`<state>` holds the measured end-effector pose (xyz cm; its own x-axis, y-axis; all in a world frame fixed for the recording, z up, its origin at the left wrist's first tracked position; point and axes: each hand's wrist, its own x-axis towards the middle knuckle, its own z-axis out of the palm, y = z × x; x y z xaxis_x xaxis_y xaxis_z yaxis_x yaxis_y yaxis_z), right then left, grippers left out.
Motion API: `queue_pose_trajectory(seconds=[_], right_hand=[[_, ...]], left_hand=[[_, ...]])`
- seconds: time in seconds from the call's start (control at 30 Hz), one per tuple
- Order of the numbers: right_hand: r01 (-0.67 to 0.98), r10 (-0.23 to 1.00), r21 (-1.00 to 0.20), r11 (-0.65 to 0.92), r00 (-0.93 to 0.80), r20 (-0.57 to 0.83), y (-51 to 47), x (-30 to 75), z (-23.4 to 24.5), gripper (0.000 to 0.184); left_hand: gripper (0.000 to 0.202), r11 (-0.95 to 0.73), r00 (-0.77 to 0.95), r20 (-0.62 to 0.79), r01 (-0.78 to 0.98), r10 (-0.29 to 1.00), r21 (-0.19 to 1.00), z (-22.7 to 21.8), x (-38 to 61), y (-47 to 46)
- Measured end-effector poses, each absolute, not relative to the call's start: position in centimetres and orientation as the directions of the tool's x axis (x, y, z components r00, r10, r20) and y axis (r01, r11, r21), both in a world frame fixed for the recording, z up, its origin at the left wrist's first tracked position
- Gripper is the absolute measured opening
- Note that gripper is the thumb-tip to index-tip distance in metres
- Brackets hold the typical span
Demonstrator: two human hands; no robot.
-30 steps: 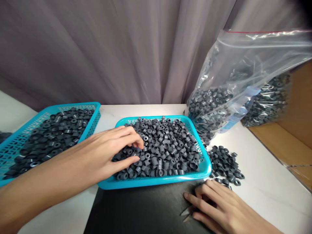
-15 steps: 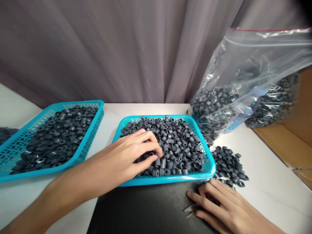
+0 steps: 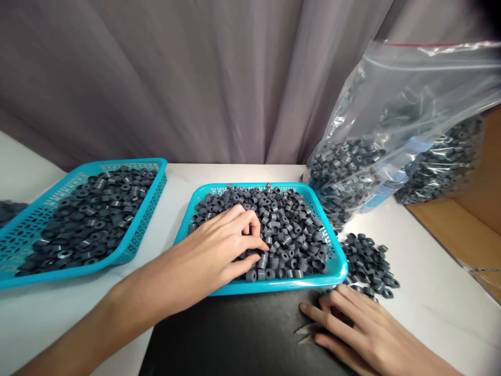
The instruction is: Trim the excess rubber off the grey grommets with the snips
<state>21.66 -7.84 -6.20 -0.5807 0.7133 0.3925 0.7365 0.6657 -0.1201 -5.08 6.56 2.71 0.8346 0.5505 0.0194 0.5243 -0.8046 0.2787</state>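
Note:
My left hand (image 3: 230, 243) reaches over the front left of the middle turquoise basket (image 3: 274, 286). Its thumb and forefinger are slightly apart and touch the heap of small dark grey plastic rings (image 3: 291, 222) inside. No ring is clearly pinched between them. On the black mat (image 3: 219, 334), my right hand (image 3: 356, 329) lies with curled fingers around a small tool with two pointed metal tips (image 3: 307, 331). The tips stick out to the left, slightly apart; the rest of the tool is hidden under the hand. Just beyond this hand lies a loose pile of grey rings (image 3: 368, 266).
Another turquoise basket (image 3: 127, 253) with similar rings stands at left. At right are a clear zip bag (image 3: 344, 177) of rings, a second filled bag (image 3: 442, 162) and a cardboard box (image 3: 469, 224). A grey curtain (image 3: 195, 78) hangs behind the white table (image 3: 172, 209).
My left hand has shifted slightly to the right over the rings, its forefinger stretching farther out. My right hand stays in place with the tool. The view has moved very slightly.

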Motion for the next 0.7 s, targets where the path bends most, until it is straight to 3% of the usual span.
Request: queue_pose_trajectory(seconds=[0.43, 0.57, 0.7], right_hand=[[0.735, 0.713, -0.127, 0.666, -0.578, 0.396, -7.8, 21.7, -6.3, 0.039], [0.736, 0.707, -0.118, 0.666, -0.574, 0.412, -7.8, 21.7, -6.1, 0.038], [0.712, 0.659, -0.103, 0.694, -0.571, 0.491, -8.4, 21.4, -5.5, 0.033]], left_hand=[[0.008, -0.771, 0.81, 0.074, 0.519, 0.581, 0.369, 3.8, -5.3, 6.8], [0.007, -0.714, 0.787, 0.062, 0.519, 0.613, 0.469, 4.0, -5.3, 6.8], [0.007, -0.561, 0.729, 0.012, 0.517, 0.684, 0.646, 3.7, -5.1, 6.6]])
